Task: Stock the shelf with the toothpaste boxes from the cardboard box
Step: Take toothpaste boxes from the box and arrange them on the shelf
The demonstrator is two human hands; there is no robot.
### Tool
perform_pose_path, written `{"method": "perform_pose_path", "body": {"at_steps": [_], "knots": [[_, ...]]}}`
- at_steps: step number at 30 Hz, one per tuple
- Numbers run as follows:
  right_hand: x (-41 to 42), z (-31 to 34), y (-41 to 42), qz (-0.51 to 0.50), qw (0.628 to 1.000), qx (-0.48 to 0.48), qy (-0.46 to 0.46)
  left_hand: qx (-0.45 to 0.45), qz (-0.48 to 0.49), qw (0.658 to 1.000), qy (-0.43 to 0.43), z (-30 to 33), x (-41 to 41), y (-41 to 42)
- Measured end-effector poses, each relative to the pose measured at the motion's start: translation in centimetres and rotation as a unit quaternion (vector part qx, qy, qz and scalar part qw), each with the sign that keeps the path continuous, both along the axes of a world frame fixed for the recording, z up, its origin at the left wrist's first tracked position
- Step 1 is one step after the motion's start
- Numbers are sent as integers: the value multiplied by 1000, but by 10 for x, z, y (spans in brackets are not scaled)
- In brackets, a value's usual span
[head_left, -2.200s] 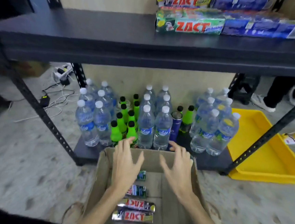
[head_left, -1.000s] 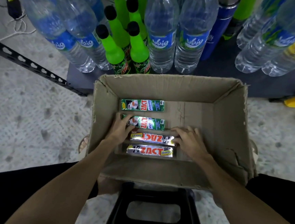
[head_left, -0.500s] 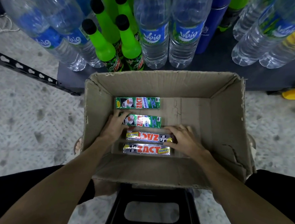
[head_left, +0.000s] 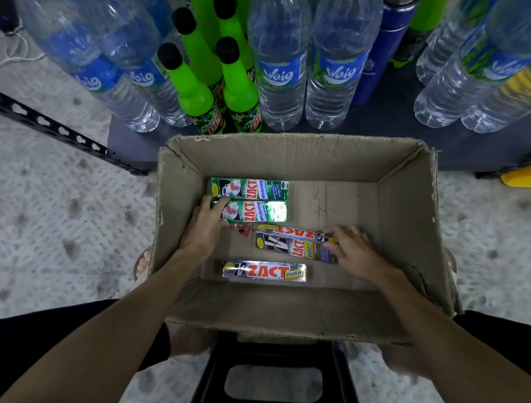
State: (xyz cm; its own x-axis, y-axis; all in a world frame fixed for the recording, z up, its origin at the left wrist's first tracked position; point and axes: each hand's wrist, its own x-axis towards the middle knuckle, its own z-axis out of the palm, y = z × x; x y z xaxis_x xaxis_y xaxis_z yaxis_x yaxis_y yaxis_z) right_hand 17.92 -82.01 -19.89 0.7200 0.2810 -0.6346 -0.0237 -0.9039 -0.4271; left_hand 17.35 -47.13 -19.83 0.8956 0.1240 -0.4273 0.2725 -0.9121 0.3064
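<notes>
Bottles (head_left: 278,74) stand on the far shelf (head_left: 392,129). Near it, the carton (head_left: 407,213) holds four toothpaste boxes. Left hand (head_left: 206,225) pinches a green box (head_left: 257,212). Right hand (head_left: 353,249) grasps a tilted silver box (head_left: 292,245).

There is only one view, from a camera worn on the person's head, so no second view shares anything with it. It looks almost straight down and slightly forward, close above an open cardboard box (head_left: 300,159) that fills the middle of the frame. Both forearms enter from the lower corners and both hands reach into the box. The wide lens bends the edges: bottles (head_left: 280,58) on the low shelf (head_left: 392,129) lean outward along the top of the frame. A black stool (head_left: 273,391) sits at bottom centre, directly beneath the camera.
</notes>
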Motion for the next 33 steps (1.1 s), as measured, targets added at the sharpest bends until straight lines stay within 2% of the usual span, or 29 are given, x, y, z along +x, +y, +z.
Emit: {"method": "perform_pose_path", "body": {"at_steps": [4,7,9,13,15,21,26,29,33], "knots": [[0,2,-8,68,988,-91,-101,-13,7,1000,9,2,-3,-5],[-8,2,-12,22,983,-48,-176,-22,4,1000,6,1,-6,-4],[-12,2,-16,26,986,0,-164,-38,13,999,11,1,-5,-4],[-13,-1,-14,61,986,-6,-158,-59,24,998,15,4,-2,-7],[-12,-2,-14,48,985,1,-166,-62,23,998,16,6,-1,-8],[-6,7,-16,-37,978,138,-151,-31,2,999,4,23,-6,-16],[-5,47,-16,-42,968,199,-146,-13,-38,999,1,52,-11,-26],[-5,76,-22,-30,965,203,-165,-16,-49,998,-38,82,-13,-32],[1,132,-35,-42,958,199,-201,-38,-70,988,-132,137,-12,-35]]}}
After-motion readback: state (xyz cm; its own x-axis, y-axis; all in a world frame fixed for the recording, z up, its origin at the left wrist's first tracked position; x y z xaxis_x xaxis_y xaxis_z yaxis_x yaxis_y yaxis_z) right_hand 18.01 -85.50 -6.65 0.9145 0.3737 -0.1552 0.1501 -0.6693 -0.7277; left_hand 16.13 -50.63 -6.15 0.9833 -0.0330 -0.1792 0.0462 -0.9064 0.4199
